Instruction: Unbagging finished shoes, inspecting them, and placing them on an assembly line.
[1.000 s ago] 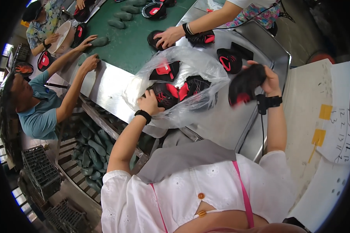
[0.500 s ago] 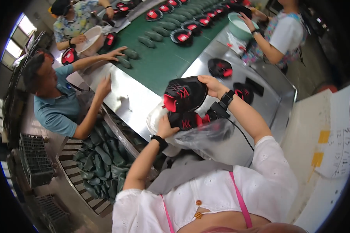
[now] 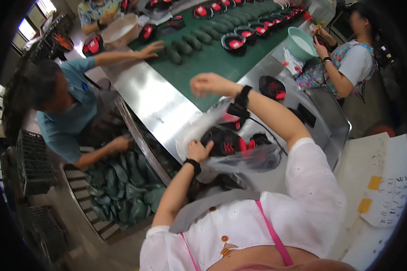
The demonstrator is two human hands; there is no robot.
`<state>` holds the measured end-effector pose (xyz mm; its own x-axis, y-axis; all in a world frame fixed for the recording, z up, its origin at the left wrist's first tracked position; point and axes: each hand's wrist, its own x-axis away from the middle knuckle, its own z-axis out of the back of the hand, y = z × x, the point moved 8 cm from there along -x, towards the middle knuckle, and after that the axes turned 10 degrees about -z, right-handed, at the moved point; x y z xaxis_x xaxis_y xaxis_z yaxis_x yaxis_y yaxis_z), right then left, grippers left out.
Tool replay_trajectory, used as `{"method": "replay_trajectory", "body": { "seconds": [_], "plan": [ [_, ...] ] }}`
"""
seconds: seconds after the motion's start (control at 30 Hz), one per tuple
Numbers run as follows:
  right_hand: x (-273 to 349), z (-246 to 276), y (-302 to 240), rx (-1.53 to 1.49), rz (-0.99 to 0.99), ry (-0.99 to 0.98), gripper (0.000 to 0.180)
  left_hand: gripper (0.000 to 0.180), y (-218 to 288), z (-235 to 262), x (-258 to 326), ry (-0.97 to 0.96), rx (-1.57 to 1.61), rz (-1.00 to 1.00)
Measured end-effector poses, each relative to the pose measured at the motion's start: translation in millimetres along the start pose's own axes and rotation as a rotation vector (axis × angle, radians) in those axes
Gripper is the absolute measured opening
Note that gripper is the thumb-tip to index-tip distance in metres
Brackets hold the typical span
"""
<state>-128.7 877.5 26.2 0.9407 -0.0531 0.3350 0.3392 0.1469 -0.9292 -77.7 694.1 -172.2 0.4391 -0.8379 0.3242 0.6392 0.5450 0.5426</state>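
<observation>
My left hand [image 3: 200, 151] rests against a black shoe upper with red laces [image 3: 224, 144], its thumb on the near toe side and its fingers at the bag's edge. A clear plastic bag [image 3: 253, 163] of such uppers lies under and around it on the metal tabletop. Another upper with a red lining [image 3: 233, 122] shows behind, partly hidden by my right forearm. My right hand [image 3: 210, 85] is raised over the green belt, fingers curled but smeared by motion. No shoe shows in it.
The green conveyor belt [image 3: 199, 77] carries rows of green shoe lasts [image 3: 203, 38] and black-red uppers [image 3: 234, 44]. A co-worker in blue [image 3: 68, 122] reaches over the belt at left, beside a bin of lasts [image 3: 126, 189]. At right, another person sits near a mint basin [image 3: 301, 43].
The upper that my right hand held up is gone from it, and that hand has moved left and up. My left hand stays by the bag. The co-worker's lower hand has dropped towards the bin.
</observation>
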Motion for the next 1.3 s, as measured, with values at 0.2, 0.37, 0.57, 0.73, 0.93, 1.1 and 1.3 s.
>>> {"method": "replay_trajectory", "body": {
  "seconds": [0.2, 0.37, 0.57, 0.73, 0.93, 1.1, 1.3],
  "plan": [
    [115, -80, 160, 1.014, -0.136, 0.187, 0.064, 0.042, -7, 19, -20, 0.102, 0.188, -0.543],
    [135, -55, 206, 0.545, -0.43, 0.279, 0.075, 0.055, -14, 11, -15, -0.091, -0.121, -0.366],
    [205, -55, 160, 0.295, -0.14, 0.564, 0.067, 0.036, -10, 28, -3, 0.003, 0.126, -0.268],
    [277, -42, 198, -0.854, -0.084, 0.654, 0.056, 0.019, 45, 43, 9, -0.199, 1.359, -0.176],
    [266, -64, 203, -1.535, -0.015, 0.412, 0.046, 0.028, 90, 50, 3, -0.209, 1.571, -0.261],
    [314, -7, 214, -1.002, 0.258, 0.67, 0.047, 0.031, 202, 20, 23, -0.759, 1.71, -0.348],
    [429, 90, 275, -1.415, 0.173, 1.168, 0.048, 0.032, 147, -2, -45, 0.09, -0.214, -0.83]
  ]
}}
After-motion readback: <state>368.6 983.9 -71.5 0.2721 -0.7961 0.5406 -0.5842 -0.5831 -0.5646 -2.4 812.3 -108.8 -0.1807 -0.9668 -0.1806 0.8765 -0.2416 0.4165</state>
